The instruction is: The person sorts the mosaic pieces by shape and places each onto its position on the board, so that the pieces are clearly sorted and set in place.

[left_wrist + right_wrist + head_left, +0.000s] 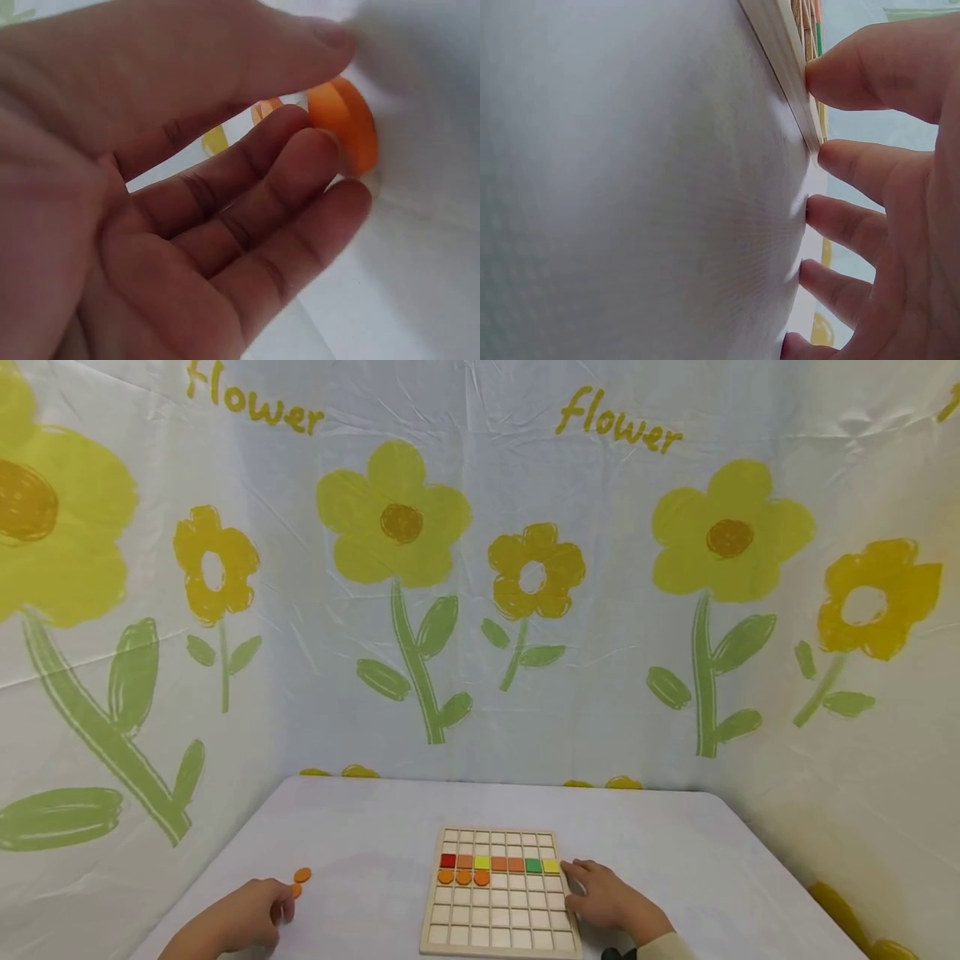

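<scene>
A wooden grid board (501,947) lies on the table. One row holds square tiles in red, orange, yellow and green; below it three orange discs (464,877) sit in the leftmost cells. Left of the board, my left hand (243,917) pinches an orange disc (341,124) between thumb and fingertips, close to the tabletop. Another orange disc (302,875) lies just beyond those fingertips. My right hand (609,897) rests at the board's right edge, thumb and index fingertip touching the wooden frame (791,82), other fingers spread against the table.
The white table (360,835) extends around the board. Cloth walls (495,727) printed with yellow flowers enclose it at the back and both sides. A small dark object (618,954) shows by the right wrist at the bottom edge.
</scene>
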Demonstrator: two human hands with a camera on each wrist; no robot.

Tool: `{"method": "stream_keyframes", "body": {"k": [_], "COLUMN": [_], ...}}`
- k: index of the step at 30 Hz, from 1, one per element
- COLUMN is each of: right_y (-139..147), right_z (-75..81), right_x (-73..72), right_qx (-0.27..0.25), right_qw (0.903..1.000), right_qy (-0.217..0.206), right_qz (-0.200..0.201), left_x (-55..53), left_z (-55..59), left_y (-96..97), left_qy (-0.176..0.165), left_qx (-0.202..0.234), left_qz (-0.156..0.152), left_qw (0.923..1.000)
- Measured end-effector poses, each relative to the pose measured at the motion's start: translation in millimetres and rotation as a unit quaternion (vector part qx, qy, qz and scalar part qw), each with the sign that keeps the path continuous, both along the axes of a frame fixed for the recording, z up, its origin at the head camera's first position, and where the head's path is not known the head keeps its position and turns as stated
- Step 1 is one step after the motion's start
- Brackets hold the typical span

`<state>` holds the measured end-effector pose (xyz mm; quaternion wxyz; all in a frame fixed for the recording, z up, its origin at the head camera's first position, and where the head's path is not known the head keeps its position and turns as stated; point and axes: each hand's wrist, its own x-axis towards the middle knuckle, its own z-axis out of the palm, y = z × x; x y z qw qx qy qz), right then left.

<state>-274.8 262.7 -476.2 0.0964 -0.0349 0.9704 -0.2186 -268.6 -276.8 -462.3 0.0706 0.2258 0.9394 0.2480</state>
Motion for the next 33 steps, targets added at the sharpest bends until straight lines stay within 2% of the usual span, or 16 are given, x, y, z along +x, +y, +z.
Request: {"method": "stream_keyframes", "body": {"k": [5,9,16,23,30,33], "right_y": [-1,-2,-2,-1,-1,-2], "right_z": [1.6,3.0,3.1,1.8,1.5,1.6], "right_x": [1.2,2.1,2.6,0.9,0.7,1.2], "right_qx": [0.000,-0.003,-0.002,0.004,0.004,0.003], "right_qw": [1.0000,1.0000,1.0000,1.0000,0.9999,1.0000], "right_qy": [0.001,0.001,0.003,0.007,0.011,0.005], "right_qz": [0.001,0.000,-0.004,0.000,0.003,-0.001], "left_x": [0.2,-0.9,-1.3,1.3,-0.9,-1.7], "left_z": [-3.0,-4.7,-2.3,0.9,-0.8,-3.6], "left_y": [-4.3,-7.2,-11.5,-10.5,0.7,1.8], "left_qy": [-0.015,-0.034,-0.027,-0.037,-0.048,-0.049], "left_qx": [0.006,0.007,0.000,-0.010,-0.025,-0.026], "left_qz": [0.006,0.023,0.035,0.059,0.116,0.124], "left_qw": [0.9999,0.9991,0.9990,0.9975,0.9918,0.9907]}}
